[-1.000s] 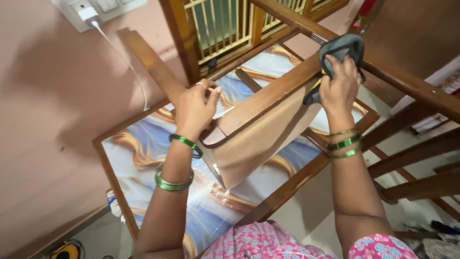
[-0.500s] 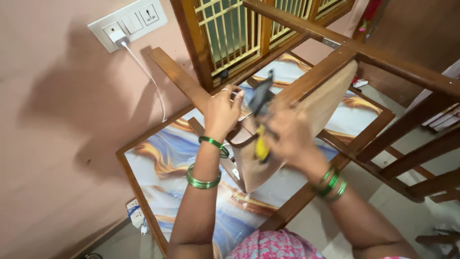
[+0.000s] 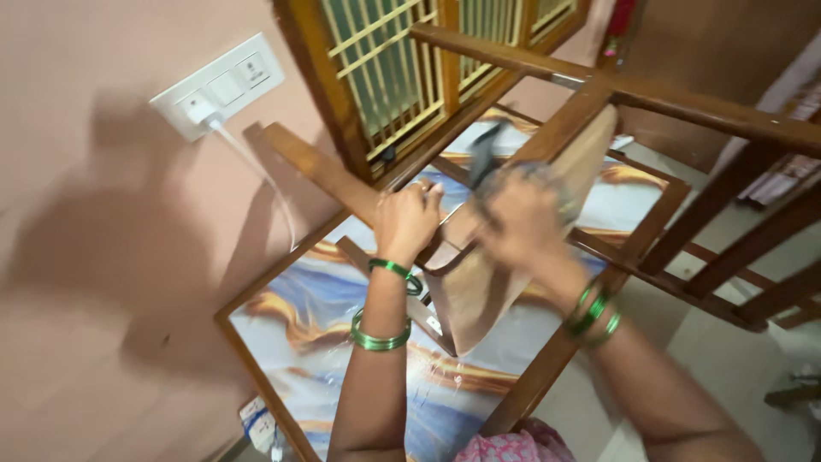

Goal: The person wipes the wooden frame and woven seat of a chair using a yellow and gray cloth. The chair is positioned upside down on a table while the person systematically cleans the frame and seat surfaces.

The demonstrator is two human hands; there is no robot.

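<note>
Left hand [image 3: 409, 221] fist-gripping wooden chair frame [image 3: 333, 175]; right hand [image 3: 517, 218], blurred, clutching dark cloth [image 3: 483, 154] against frame.

A home — wooden table [image 3: 256, 359], grilled window [image 3: 402, 60], wall switchboard [image 3: 218, 85].

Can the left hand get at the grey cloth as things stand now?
Probably yes: the left hand grips the chair frame right beside the right hand holding the grey cloth; nothing lies between.
</note>
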